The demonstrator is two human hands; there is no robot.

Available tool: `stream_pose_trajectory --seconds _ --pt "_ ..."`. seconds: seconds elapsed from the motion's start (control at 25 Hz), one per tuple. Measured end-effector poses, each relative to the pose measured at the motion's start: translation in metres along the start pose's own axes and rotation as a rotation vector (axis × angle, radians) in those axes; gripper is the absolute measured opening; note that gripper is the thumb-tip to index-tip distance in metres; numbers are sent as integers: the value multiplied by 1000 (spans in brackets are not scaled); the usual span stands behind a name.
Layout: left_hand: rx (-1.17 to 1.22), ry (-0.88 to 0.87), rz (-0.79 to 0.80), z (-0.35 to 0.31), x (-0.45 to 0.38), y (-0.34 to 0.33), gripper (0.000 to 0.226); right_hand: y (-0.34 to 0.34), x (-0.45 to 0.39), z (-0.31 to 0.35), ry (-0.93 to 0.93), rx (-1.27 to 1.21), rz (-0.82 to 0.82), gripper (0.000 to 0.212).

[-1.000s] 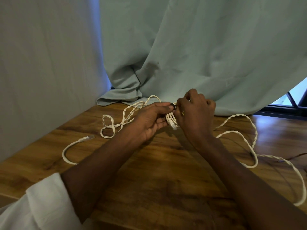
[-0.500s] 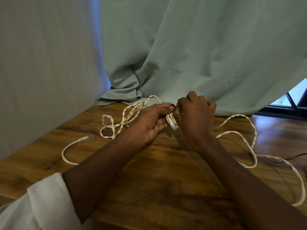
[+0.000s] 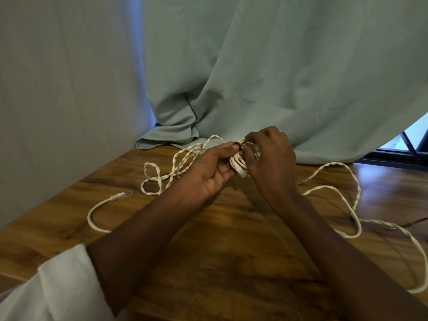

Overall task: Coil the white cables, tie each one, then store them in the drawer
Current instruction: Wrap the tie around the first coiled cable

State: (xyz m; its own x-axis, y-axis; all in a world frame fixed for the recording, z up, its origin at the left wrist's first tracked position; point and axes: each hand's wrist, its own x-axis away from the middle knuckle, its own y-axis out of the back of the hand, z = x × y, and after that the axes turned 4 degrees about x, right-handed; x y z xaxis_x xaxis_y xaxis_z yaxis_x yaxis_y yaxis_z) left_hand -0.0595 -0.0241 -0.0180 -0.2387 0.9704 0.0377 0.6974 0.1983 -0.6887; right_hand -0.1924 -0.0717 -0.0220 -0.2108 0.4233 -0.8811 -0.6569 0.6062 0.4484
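White cable [image 3: 238,162] is bunched into a small coil held above the wooden table [image 3: 231,251], near the middle of its far edge, with both hands meeting on it. Farthest left, a white sleeve [image 3: 53,288] covers the near part of the left arm. Beyond it a loose cable end [image 3: 99,205] lies on the table in a curve, and its clear plug [image 3: 121,195] points toward the pale wall [image 3: 58,100]. Next come twisted loops [image 3: 162,174] of cable lying flat on the wood, trailing up toward the hands. The left hand [image 3: 208,172] is turned palm up, its thumb and fingers curled round the coil from the left; a small black tie [image 3: 237,144] sits at the top of the bundle just by the thumb tip. A plug hangs out of the bottom of the coil between the two hands. The right hand [image 3: 271,163] closes over the coil from the right, fingers bent and pinching the strands near the tie. Behind the hands a light green curtain [image 3: 278,77] hangs down and bunches on the table's far edge. To the right, more twisted cable [image 3: 356,195] sprawls in wide loops across the table toward its right edge. No drawer or other container can be seen.
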Motion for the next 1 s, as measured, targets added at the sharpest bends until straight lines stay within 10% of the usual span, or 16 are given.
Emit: stream_pose_trajectory --seconds 1.0 --pt "43 40 -3 -1 3 -1 24 -7 2 -2 -117 -123 -21 16"
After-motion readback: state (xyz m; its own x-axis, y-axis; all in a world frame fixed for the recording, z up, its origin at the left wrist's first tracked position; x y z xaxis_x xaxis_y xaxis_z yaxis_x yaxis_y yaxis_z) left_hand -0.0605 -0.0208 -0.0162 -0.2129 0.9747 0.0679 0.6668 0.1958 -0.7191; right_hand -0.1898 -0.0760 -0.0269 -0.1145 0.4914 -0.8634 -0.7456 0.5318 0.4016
